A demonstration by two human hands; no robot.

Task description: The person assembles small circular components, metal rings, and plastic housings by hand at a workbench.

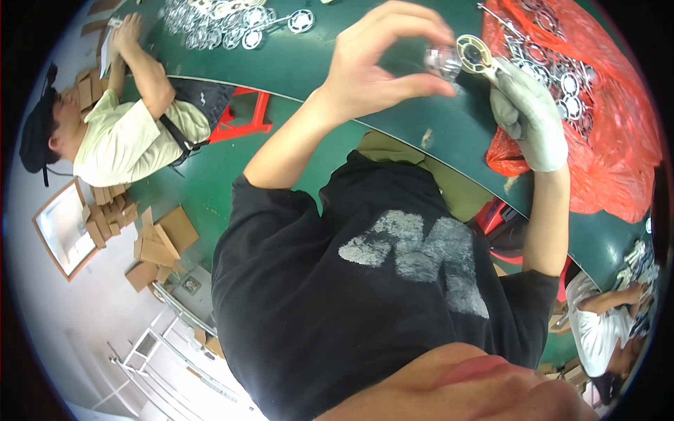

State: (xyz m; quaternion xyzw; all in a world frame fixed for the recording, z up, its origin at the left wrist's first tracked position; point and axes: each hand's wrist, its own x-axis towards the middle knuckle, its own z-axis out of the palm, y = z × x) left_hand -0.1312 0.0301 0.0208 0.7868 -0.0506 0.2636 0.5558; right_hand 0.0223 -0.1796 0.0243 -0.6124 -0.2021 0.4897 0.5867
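Note:
My bare left hand (379,63) is curved round a clear, round, cup-like plastic piece (441,62), gripping it between thumb and fingers above the green table. Just right of it, a cream ring-headed part with a short stem (474,54) is pinched in my right hand (528,116), which wears a pale grey glove. The ring's open face is next to the clear piece; whether the two touch I cannot tell. Beside the gloved hand lies an open red plastic bag (614,151), with many chrome ring-headed parts (570,85) spilling out in it.
A pile of similar chrome parts (235,24) lies on the far left of the green table (295,67). A co-worker (133,133) sits at the left, another (600,323) at the lower right. Cardboard boxes (165,242) and a red stool (242,116) stand on the floor.

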